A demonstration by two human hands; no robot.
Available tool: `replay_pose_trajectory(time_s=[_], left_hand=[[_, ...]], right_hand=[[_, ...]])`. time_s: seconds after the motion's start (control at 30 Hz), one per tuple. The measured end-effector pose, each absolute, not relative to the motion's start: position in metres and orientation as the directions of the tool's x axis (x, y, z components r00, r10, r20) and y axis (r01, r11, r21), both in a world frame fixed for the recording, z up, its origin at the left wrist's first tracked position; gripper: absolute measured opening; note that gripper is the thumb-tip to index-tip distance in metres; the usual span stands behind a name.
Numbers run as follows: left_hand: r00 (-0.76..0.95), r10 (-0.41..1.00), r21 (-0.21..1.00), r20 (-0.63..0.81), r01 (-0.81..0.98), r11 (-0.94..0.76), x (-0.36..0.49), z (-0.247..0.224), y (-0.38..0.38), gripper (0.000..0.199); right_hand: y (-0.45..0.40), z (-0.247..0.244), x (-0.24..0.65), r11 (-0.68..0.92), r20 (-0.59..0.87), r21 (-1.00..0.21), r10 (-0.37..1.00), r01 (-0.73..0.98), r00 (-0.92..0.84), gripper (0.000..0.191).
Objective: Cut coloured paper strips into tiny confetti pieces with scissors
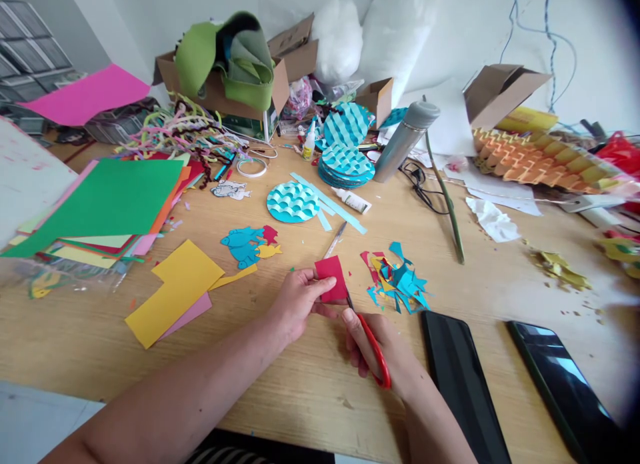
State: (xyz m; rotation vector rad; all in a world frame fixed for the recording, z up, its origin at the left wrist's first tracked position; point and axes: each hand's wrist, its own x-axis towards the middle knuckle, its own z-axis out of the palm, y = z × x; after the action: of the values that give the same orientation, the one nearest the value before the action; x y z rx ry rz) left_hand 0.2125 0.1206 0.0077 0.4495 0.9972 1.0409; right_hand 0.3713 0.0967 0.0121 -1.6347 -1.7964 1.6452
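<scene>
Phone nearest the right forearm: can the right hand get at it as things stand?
Probably not straight away: the right hand is gripping the red-handled scissors. Otherwise the way looks free, with the phone lying close by, nothing on top.

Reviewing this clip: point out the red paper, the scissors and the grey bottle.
Red paper (329, 268): head view, on its flat face.
Scissors (377, 349): head view, on the red handle.
Grey bottle (404, 143): head view, mid-body, below the lid.
</scene>
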Motion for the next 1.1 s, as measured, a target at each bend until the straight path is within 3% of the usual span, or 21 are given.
replay_pose_trajectory(time_s=[0.53, 1.1], left_hand=[[0.158, 0.873, 0.721, -0.461, -0.507, 0.472, 0.212, 0.009, 0.121, 0.033], [0.176, 0.89, 0.765, -0.421, -0.459, 0.452, 0.22, 0.019, 0.107, 0.024]], right_hand=[[0.094, 0.014, 0.366, -0.338, -0.543, -0.785, 0.78, 0.519, -0.313, 0.054], [0.072, 0.023, 0.37, -0.283, -0.476, -0.802, 0.835, 0.526, -0.276, 0.06]])
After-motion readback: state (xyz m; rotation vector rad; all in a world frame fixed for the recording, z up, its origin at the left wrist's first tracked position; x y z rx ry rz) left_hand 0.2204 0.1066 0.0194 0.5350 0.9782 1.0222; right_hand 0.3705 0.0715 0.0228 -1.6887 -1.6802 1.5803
